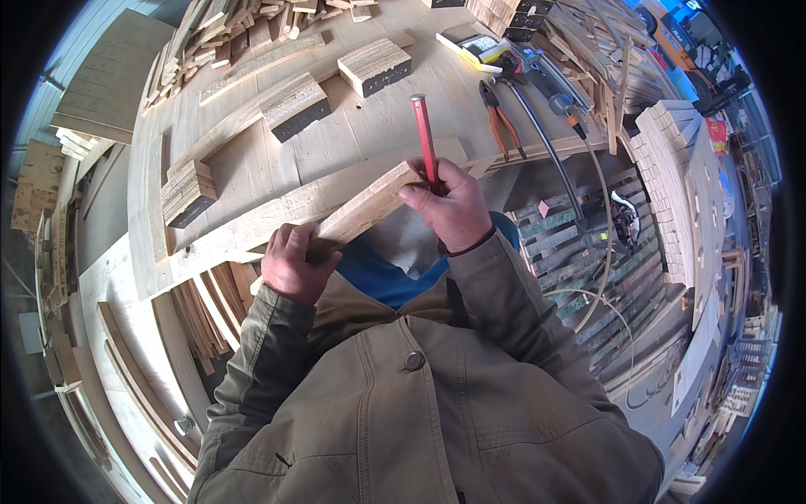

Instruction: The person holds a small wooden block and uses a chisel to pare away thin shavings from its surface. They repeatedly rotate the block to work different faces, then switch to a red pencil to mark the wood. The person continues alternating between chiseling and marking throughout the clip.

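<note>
Between my two hands a short wooden board [366, 204] is held up at a slant, over the near edge of the workbench. My left hand [295, 262] is closed round its lower left end. At the upper right end, my right hand [452, 204] pinches the board with the thumb. The same hand also grips a slim red stick-shaped tool [423, 134] with a flat end, standing upright; its lower part is hidden by the fingers. Beyond the hands, wood blocks with black sides [295, 106] rest along wooden strips on the workbench [382, 118].
Orange-handled pliers [501, 126] and a curved metal bar [546, 139] lie on the bench at right. Beside them sits an air tool with a hose [564, 105]. Wood scraps [227, 34] are heaped at the back left. A slatted pallet [579, 244] stands at right.
</note>
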The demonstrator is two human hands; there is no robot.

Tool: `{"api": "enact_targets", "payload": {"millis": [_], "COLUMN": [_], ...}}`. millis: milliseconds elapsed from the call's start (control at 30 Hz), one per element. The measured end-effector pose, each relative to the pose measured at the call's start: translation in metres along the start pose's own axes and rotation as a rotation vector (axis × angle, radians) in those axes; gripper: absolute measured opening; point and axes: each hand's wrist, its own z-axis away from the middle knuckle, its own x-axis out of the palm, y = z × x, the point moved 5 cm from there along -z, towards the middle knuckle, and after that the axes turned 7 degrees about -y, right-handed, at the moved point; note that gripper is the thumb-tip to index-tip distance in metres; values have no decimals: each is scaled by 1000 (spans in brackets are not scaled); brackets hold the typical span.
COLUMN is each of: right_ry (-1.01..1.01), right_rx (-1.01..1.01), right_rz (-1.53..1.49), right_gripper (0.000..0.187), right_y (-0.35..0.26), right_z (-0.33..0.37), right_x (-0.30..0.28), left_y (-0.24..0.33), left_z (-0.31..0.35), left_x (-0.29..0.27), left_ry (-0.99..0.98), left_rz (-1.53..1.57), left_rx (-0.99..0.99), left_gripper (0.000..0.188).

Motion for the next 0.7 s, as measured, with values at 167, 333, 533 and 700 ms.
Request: {"api": "enact_targets", "payload": {"millis": [167, 333, 533, 700], "right_ry": [-6, -2, 29, 58], "right_rx": [32, 61, 114, 145], "right_rz": [-11, -24, -116, -151], "right_gripper": [38, 38, 26, 20], "right_y": [7, 10, 12, 18], "right_z": [-1, -1, 1, 2], "right_x": [0, 0, 2, 4], "left_y": [-1, -2, -1, -2], "left_z": [1, 2, 3, 3], "left_x": [0, 1, 3, 5], "left_ry": [21, 27, 21, 4], "left_rz": [-38, -56, -39, -61], "left_rx": [14, 23, 28, 40], "left_gripper": [53, 52, 50, 51]}}
